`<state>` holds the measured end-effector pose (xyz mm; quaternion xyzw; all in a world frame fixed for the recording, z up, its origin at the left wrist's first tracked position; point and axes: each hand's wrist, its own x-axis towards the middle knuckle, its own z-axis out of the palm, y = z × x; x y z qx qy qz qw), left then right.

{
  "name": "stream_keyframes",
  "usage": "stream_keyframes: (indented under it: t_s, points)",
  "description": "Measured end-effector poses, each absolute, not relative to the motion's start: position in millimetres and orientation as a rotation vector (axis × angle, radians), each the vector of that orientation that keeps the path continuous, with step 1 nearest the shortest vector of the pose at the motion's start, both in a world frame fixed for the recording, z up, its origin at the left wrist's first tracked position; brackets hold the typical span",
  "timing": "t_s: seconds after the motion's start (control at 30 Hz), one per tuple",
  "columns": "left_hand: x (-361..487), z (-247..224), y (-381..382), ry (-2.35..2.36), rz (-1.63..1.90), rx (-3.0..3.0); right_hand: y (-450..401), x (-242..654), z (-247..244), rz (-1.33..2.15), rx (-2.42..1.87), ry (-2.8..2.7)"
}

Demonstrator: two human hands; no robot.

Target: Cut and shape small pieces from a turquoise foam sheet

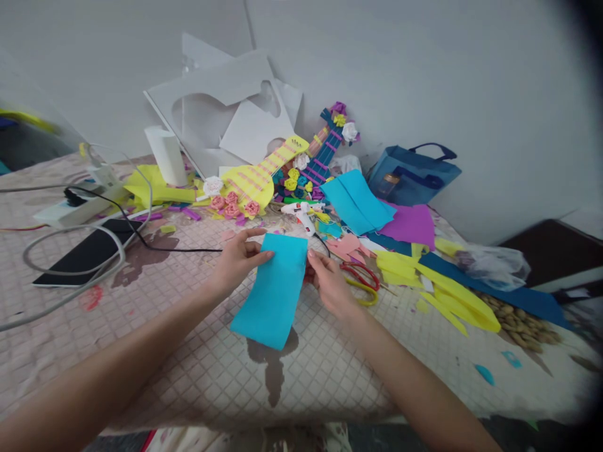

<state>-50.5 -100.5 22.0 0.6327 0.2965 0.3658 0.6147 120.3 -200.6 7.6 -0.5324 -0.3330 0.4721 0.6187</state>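
A long strip of bright blue crepe paper (277,295) hangs between my hands, its lower end sloping toward me above the quilted table cover. My left hand (240,258) pinches its upper left edge between thumb and fingers. At the upper right edge, my right hand (327,279) grips the strip the same way; some of its fingers are hidden behind the paper. Just beyond the strip lies a white glue gun (301,216). Red- and yellow-handled scissors (362,285) rest close to my right hand.
A yellow paper guitar (257,179) and a dark blue one (325,154) stand at the back. Folded blue paper (360,201), yellow scraps (438,289) and peanuts (518,323) lie rightward. Leftward are a black tablet (89,251), cables and a power strip (75,207).
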Motion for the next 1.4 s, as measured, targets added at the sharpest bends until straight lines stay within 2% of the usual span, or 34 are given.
stream_keyframes:
  t_s: [0.73,0.97,1.17,1.4]
  points:
    - [-50,23,-100,0.747,0.783,1.396,-203,124,6,0.965,-1.282,-0.963]
    - [-49,18,-98,0.688,0.45,1.112,-203,124,2,0.942,-1.315,-1.043]
    - [-52,13,-96,0.683,0.53,1.308,-203,122,1,0.967,-1.283,-1.039]
    - [-51,11,-98,0.68,0.542,1.566,-201,121,10,1.115,-1.127,-0.789]
